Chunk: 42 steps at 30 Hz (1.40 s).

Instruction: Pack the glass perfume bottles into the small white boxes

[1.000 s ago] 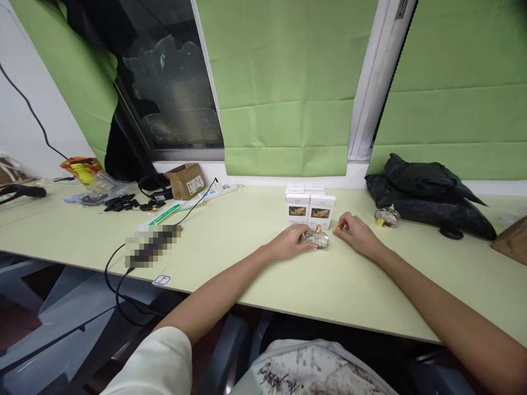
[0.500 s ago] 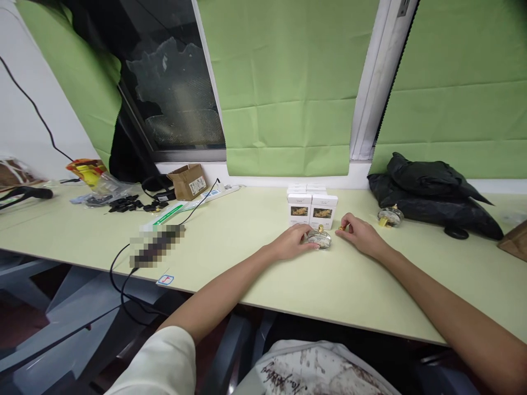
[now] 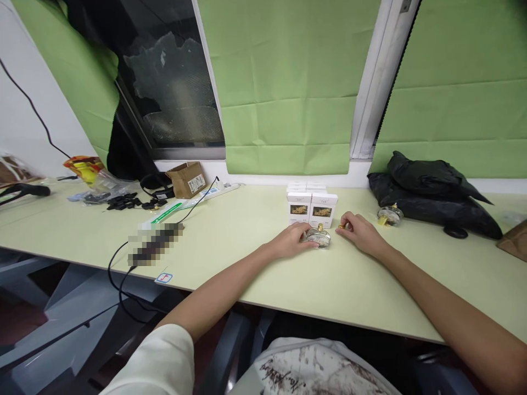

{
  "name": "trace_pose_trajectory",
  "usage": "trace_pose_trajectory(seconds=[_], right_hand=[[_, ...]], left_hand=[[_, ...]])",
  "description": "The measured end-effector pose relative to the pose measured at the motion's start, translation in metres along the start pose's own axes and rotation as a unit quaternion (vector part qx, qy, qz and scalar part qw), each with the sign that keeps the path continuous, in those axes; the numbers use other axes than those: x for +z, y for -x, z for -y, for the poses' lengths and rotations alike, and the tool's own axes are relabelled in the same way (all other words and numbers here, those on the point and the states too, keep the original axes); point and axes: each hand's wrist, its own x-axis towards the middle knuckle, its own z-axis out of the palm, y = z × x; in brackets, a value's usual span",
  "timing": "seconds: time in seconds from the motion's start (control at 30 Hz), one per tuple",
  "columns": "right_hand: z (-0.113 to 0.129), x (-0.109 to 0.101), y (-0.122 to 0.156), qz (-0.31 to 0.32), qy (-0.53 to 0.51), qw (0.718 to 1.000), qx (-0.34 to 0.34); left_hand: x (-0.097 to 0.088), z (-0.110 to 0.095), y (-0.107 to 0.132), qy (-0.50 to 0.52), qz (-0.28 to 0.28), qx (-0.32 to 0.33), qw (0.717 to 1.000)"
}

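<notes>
My left hand [image 3: 291, 240] grips the left side of a round clear glass perfume bottle [image 3: 319, 238], which stands on the table with its gold neck upward. To the right of the bottle, my right hand [image 3: 359, 232] pinches a small gold cap [image 3: 341, 226] between thumb and fingers, apart from the bottle. White boxes [image 3: 298, 209] with a picture on the front stand in rows just behind both hands. A second glass perfume bottle [image 3: 394, 215], with a gold piece at its front, is on the table to the right of my right hand.
Black plastic bags [image 3: 436, 192] lie at the back right, with a black round object [image 3: 455, 231] before them. An open cardboard box [image 3: 188, 180], a power strip [image 3: 224, 190] and black small parts [image 3: 123, 201] are at the left. Cables hang over the table's front edge.
Both hands keep their hold and have hardly moved. The whole view has shifted very slightly.
</notes>
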Motion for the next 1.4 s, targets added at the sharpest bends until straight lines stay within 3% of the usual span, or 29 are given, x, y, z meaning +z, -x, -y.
trace_pose_trajectory(seconds=[0.57, 1.4], right_hand=[[-0.008, 0.003, -0.002, -0.005, -0.006, 0.999, -0.031], [-0.016, 0.006, -0.003, -0.002, -0.006, 1.0, -0.02]], left_hand=[[0.005, 0.005, -0.004, 0.01, -0.007, 0.015, 1.0], [0.005, 0.005, -0.002, -0.007, -0.004, 0.019, 1.0]])
